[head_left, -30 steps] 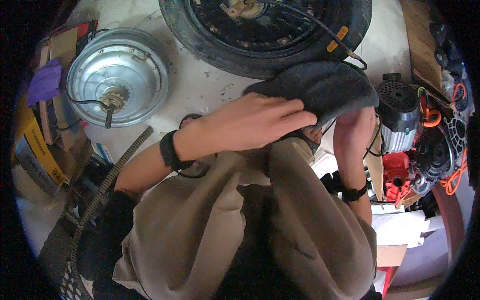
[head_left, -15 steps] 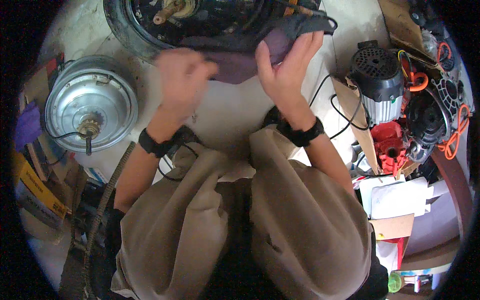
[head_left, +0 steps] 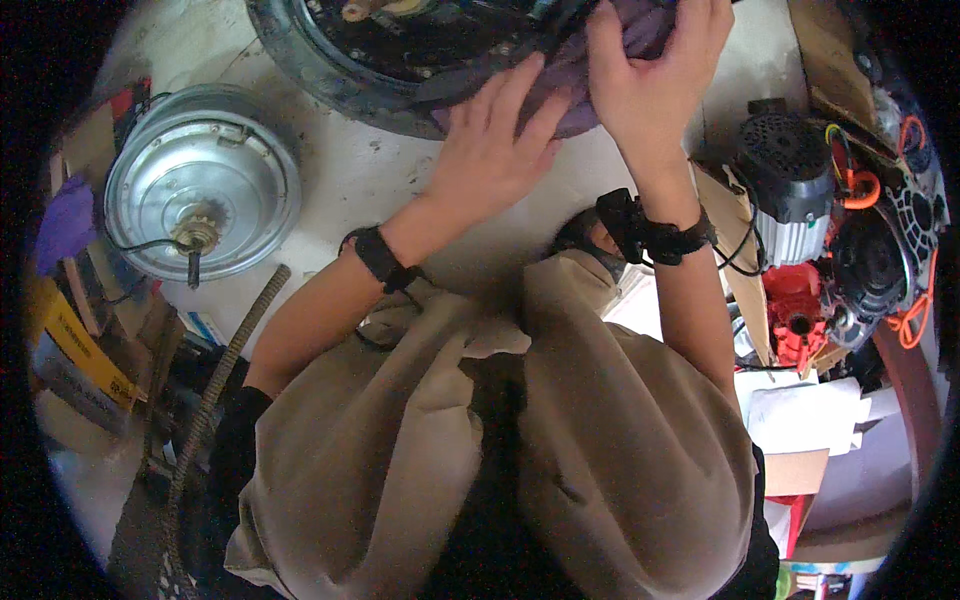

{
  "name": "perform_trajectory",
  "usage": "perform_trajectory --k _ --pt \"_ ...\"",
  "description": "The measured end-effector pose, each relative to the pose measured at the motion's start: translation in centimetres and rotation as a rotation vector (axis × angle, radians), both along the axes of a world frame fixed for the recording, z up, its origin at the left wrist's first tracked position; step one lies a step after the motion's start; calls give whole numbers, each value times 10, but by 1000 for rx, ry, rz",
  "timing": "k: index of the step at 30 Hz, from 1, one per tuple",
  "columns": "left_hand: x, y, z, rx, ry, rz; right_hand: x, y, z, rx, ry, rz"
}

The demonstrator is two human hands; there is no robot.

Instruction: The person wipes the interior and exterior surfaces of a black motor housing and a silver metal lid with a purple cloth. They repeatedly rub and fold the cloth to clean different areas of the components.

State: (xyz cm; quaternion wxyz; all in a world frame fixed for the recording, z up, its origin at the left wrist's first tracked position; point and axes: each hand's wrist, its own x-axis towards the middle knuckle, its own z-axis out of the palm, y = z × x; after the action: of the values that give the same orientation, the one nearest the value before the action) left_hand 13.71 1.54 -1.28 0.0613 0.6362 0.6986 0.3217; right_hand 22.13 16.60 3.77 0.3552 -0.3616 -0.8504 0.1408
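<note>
A dark wheel with a black tyre (head_left: pixel 310 75) lies flat at the top of the head view, its far part cut off by the frame edge. A dark purple cloth (head_left: pixel 640 30) is bunched over the wheel's near right side. My right hand (head_left: pixel 655 90) has its thumb and fingers around the bunched cloth, with some fingertips at the frame's edge. Fingers spread, my left hand (head_left: pixel 490 145) reaches to the tyre's near rim and touches the lower edge of the cloth. A dark band circles each wrist.
On the left a silver hub motor (head_left: pixel 200 190) lies with its axle up. A black-and-silver electric motor (head_left: pixel 787 180), a red metal part (head_left: pixel 797 305) and orange cables (head_left: pixel 910 315) crowd the right. A ribbed hose (head_left: pixel 215 390) runs beside my left leg, near a yellow box (head_left: pixel 75 345).
The cloth has gone from stretched along the wheel's near edge to bunched at the right. Both hands have moved right; my left fingers are now spread. The whole view has shifted a little.
</note>
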Motion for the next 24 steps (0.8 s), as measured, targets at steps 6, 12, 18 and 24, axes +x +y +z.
perform_trajectory --k 6,12,18,24 --pt "-2 0 1 -53 -25 -7 -1 -6 -20 35 59 21" --pt "13 -1 -9 -203 -3 -95 54 -65 -60 -232 -234 59" --pt "15 6 5 -226 251 -93 18 12 -38 -185 -118 -91" --pt "17 10 -3 -215 337 -69 17 26 -28 -91 -107 58"
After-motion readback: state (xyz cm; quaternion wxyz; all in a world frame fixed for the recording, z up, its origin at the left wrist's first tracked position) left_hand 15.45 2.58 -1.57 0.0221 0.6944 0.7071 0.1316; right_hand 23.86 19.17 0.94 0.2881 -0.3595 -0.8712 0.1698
